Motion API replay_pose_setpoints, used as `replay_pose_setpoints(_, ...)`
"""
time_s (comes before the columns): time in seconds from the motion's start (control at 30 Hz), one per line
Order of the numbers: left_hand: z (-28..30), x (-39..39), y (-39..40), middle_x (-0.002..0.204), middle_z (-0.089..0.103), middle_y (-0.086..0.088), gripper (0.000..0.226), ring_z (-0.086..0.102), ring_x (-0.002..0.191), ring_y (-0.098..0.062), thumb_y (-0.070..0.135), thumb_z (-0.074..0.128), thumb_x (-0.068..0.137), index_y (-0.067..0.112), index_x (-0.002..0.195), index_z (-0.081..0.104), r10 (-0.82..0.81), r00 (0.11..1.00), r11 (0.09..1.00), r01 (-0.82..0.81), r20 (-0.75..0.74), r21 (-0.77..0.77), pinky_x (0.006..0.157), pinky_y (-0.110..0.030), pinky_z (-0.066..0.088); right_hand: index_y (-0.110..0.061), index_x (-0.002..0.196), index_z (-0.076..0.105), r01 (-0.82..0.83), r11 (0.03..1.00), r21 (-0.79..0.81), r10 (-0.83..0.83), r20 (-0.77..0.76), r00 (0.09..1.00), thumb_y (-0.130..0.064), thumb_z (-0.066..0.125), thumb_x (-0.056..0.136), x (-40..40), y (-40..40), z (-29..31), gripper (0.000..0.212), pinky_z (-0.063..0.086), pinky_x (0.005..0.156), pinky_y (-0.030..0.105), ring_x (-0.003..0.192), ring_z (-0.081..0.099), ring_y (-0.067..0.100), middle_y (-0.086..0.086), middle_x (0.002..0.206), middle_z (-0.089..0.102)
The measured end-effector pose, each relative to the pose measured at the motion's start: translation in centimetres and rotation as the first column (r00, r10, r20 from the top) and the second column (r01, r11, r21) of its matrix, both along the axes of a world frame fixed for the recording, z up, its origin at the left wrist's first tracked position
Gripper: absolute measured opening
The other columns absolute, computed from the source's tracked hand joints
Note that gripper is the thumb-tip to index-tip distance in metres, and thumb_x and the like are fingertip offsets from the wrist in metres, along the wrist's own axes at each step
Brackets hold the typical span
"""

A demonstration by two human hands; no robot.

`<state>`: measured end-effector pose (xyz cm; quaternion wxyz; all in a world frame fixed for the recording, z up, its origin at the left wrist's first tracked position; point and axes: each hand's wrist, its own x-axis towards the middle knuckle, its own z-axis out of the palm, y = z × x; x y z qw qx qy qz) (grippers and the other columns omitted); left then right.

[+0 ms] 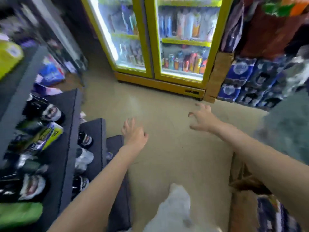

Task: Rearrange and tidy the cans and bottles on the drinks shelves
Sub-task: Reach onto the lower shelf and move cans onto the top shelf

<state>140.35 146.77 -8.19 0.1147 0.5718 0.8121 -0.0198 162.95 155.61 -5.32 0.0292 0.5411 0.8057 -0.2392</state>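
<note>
Shop aisle, beige floor [160, 131], yellow-framed drinks fridge [155, 47] at top centre.

Both doors closed, cans and bottles [185, 61] blurred on lit shelves behind the glass. Left hand [133, 133] and right hand [201, 118] stretched out mid-frame over bare floor, fingers loosely spread, holding nothing. Dark shelving [66, 131] with packets along the left edge; blue packs [242, 81] stacked at right; cardboard box [242, 190] lower right.

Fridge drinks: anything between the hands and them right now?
Yes: the fridge's two glass doors look closed in front of the cans and bottles. Both the left hand and right hand are empty, over bare floor short of the fridge.
</note>
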Motion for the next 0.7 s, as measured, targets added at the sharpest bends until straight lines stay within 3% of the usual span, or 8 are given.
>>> replay_pose_setpoints(0.2, 1.2, -9.8, 3.8, 0.152, 0.014, -0.009, 0.038, 0.014, 0.139, -0.030, 0.025, 0.051, 0.089, 0.018, 0.127, 0.049, 0.347, 0.935, 0.937, -0.348, -0.075, 0.001, 0.110, -0.043, 0.017, -0.012, 0.127, 0.050, -0.231, 0.972, 0.045, 0.228, 0.056, 0.972, -0.020, 0.059, 0.087, -8.7, 12.9, 0.9, 0.041, 0.023, 0.109, 0.040, 0.142, 0.002, 0.033, 0.015, 0.154, 0.009)
replay_pose_setpoints(0.37, 1.4, -15.6, 7.9, 0.140, 0.032, -0.012, 0.040, 0.046, 0.117, -0.032, 0.024, 0.053, 0.089, 0.010, 0.126, 0.048, 0.682, 0.724, 0.727, -0.686, 0.108, 0.009, 0.098, -0.038, 0.036, -0.013, 0.125, 0.051, -0.443, 0.887, 0.127, 0.448, -0.007, 0.894, -0.020, 0.059, 0.086, -17.4, 24.0, 1.6, 0.041, 0.029, 0.109, 0.042, 0.140, 0.005, 0.031, 0.017, 0.152, 0.011)
replay_pose_setpoints(0.47, 0.2, -16.2, 10.3, 0.136, 0.039, -0.014, 0.033, 0.048, 0.114, -0.033, 0.020, 0.054, 0.086, 0.006, 0.116, 0.057, 0.779, 0.616, 0.611, -0.788, 0.118, 0.077, 0.094, -0.039, 0.038, -0.013, 0.128, 0.051, -0.610, 0.777, 0.157, 0.619, -0.011, 0.785, -0.021, 0.059, 0.086, -22.9, 28.9, 1.0, 0.044, 0.026, 0.110, 0.040, 0.139, 0.007, 0.032, 0.018, 0.151, 0.014)
replay_pose_setpoints(0.53, -0.7, -14.7, 11.3, 0.130, 0.043, -0.017, 0.029, 0.048, 0.111, -0.035, 0.020, 0.054, 0.086, 0.003, 0.108, 0.062, 0.832, 0.549, 0.550, -0.835, 0.078, 0.007, 0.091, -0.037, 0.039, -0.013, 0.129, 0.050, -0.721, 0.680, 0.132, 0.726, 0.015, 0.687, -0.022, 0.059, 0.086, -25.6, 31.0, 0.5, 0.045, 0.026, 0.110, 0.040, 0.139, 0.009, 0.033, 0.017, 0.150, 0.016)
replay_pose_setpoints(0.63, -2.0, -12.4, 12.9, 0.139, 0.035, -0.013, 0.033, 0.036, 0.126, -0.033, 0.029, 0.055, 0.088, 0.012, 0.116, 0.060, 0.877, 0.480, 0.479, -0.872, 0.011, -0.097, 0.100, -0.037, 0.031, -0.013, 0.131, 0.048, -0.855, 0.513, 0.083, 0.851, 0.083, 0.519, -0.022, 0.059, 0.087, -29.1, 33.6, -0.1, 0.046, 0.028, 0.109, 0.041, 0.139, 0.009, 0.034, 0.016, 0.151, 0.014)
replay_pose_setpoints(0.7, -2.0, -11.7, 13.7, 0.142, 0.030, -0.010, 0.032, 0.028, 0.131, -0.032, 0.027, 0.055, 0.087, 0.016, 0.117, 0.059, 0.921, 0.388, 0.388, -0.920, 0.014, -0.051, 0.103, -0.042, 0.028, -0.012, 0.131, 0.047, -0.910, 0.411, 0.048, 0.904, 0.103, 0.414, -0.022, 0.059, 0.087, -32.2, 34.4, -0.5, 0.047, 0.031, 0.107, 0.043, 0.139, 0.009, 0.033, 0.016, 0.151, 0.014)
